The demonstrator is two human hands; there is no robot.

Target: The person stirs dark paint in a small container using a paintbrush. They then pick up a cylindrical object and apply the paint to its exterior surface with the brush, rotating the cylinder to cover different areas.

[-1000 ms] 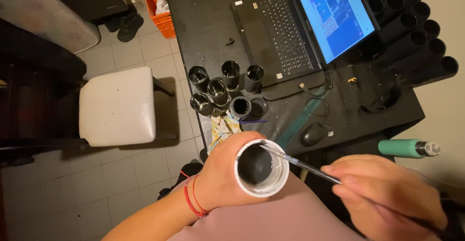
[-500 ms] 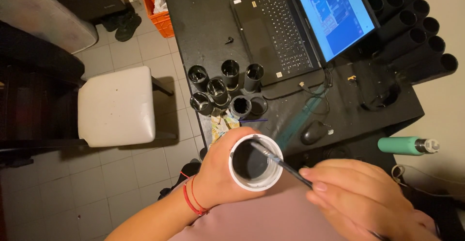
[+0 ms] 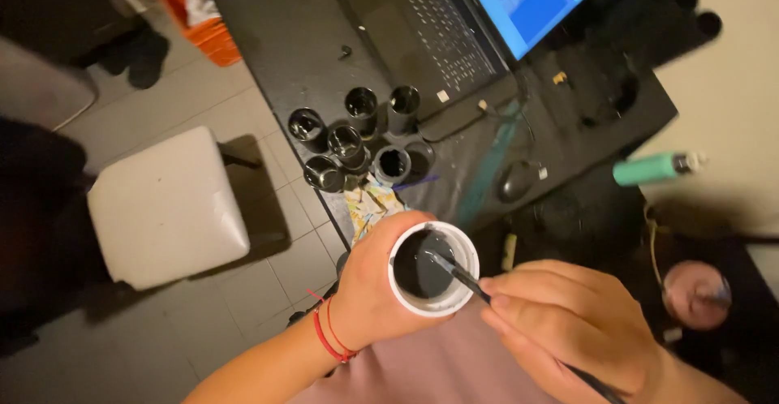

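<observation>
A short white tube, its inside coated dark, is held near the bottom centre of the view, open end up, over the person's lap and just off the near edge of the black desk. The left hand wraps its fingers closed around the tube's outer wall from the left, thumb along the near side; a red cord sits on that wrist. The right hand pinches a thin dark brush between pressed-together fingertips, and the brush tip rests inside the tube against the inner wall. Judged from its look, the tube is light and stiff, smooth on the outside and likely wet inside, so a grip on the outer wall, clear of the rim, appears soundest; the brush is slender and would flex under pressure. Farther off, a cluster of similar dark tubes stands at the desk's near-left edge, close to the drop to the tiled floor. A laptop lies open at the far side, a mouse to its near right, and a green cylinder well to the right. A white stool stands left on the floor. Open room lies left over the floor; the right is crowded
</observation>
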